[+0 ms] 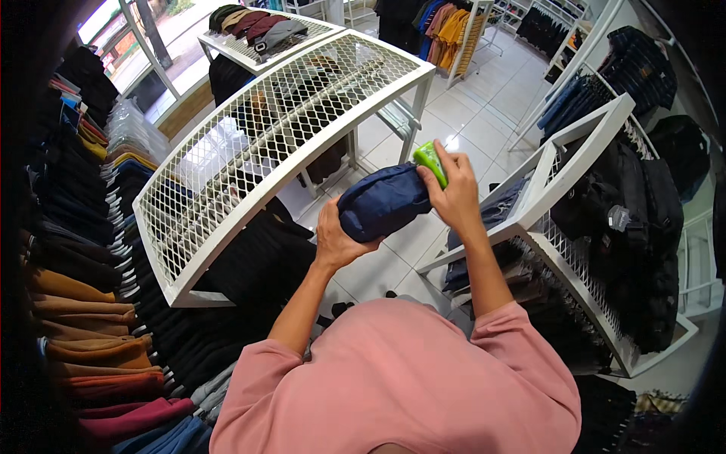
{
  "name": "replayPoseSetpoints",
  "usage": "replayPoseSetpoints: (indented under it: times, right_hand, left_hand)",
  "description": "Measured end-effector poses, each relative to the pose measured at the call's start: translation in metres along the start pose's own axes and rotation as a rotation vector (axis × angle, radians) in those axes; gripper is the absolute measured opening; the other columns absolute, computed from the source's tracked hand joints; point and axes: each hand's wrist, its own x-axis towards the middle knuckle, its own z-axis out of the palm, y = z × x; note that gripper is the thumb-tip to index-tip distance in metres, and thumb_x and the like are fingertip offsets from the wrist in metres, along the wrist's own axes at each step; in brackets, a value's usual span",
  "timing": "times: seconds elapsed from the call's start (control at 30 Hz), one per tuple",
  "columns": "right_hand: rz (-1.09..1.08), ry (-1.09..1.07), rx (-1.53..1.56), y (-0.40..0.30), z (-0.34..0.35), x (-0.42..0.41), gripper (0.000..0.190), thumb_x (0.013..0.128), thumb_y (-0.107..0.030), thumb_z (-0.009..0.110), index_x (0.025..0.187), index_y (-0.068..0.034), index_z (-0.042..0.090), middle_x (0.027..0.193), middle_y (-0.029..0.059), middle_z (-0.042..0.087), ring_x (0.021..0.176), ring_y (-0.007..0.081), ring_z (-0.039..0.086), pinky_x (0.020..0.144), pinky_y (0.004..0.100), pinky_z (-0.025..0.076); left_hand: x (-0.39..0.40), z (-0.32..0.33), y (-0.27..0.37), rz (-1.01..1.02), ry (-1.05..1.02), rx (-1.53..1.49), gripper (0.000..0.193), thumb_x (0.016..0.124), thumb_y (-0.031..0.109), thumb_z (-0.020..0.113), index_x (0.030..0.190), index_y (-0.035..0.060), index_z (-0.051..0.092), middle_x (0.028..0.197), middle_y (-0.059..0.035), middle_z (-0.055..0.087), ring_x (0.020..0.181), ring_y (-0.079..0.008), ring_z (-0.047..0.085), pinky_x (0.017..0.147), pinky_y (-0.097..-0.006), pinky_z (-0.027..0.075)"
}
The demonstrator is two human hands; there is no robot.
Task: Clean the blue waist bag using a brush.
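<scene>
My left hand (338,237) cups the lower left end of a navy blue fabric pouch or rolled bag (385,201). The thumb runs along its underside, and the fabric looks soft and creased. At the upper right end of this bundle, my right hand (456,190) pinches a small bright green object (432,163) between thumb and fingers. Its exact kind cannot be made out; its surface looks glossy. The green object is close against the navy fabric, but whether they touch is unclear. Both hands are held above the tiled floor.
A white metal-mesh display table (283,122) stands ahead to the left, with folded caps (264,25) on another behind it. Hung clothes (85,318) line the left side. On the right, a white mesh rack (573,284) carries black bags (641,227). Tiled floor (476,119) runs between.
</scene>
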Motion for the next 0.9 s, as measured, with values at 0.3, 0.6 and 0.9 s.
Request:
replayPoseSetpoints:
  times: [0.3, 0.6, 0.9]
  right_hand:
    - [0.076, 0.232, 0.242, 0.0, -0.002, -0.029, 0.053, 0.098, -0.021, 0.068, 0.144, 0.003, 0.054, 0.112, 0.0198, 0.06, 0.102, 0.0345, 0.061, 0.091, 0.0398, 0.049]
    - [0.044, 0.119, 0.344, -0.01, 0.025, -0.049, 0.057, 0.095, -0.019, 0.072, 0.146, -0.001, 0.053, 0.12, 0.0204, 0.06, 0.11, 0.0352, 0.062, 0.098, 0.0385, 0.049]
    - [-0.038, -0.001, 0.337, -0.005, 0.015, 0.019, 0.053, 0.09, -0.019, 0.078, 0.139, -0.005, 0.062, 0.122, 0.0183, 0.066, 0.114, 0.0312, 0.065, 0.1, 0.0357, 0.049]
  left_hand:
    - [0.016, -0.019, 0.011, -0.289, 0.006, -0.459, 0.091, 0.063, 0.025, 0.097, 0.135, 0.0021, 0.046, 0.124, -0.0188, 0.063, 0.112, -0.03, 0.066, 0.098, -0.0424, 0.054]
    - [0.003, -0.007, -0.03, -0.709, -0.236, -1.214, 0.085, 0.081, 0.032, 0.078, 0.152, 0.0058, 0.04, 0.139, -0.0129, 0.058, 0.126, -0.0267, 0.058, 0.111, -0.0421, 0.046]
    - [-0.002, 0.002, -0.042, -0.922, -0.419, -1.3, 0.082, 0.084, 0.049, 0.074, 0.145, -0.0001, 0.051, 0.134, -0.0183, 0.065, 0.116, -0.0335, 0.067, 0.104, -0.0478, 0.054]
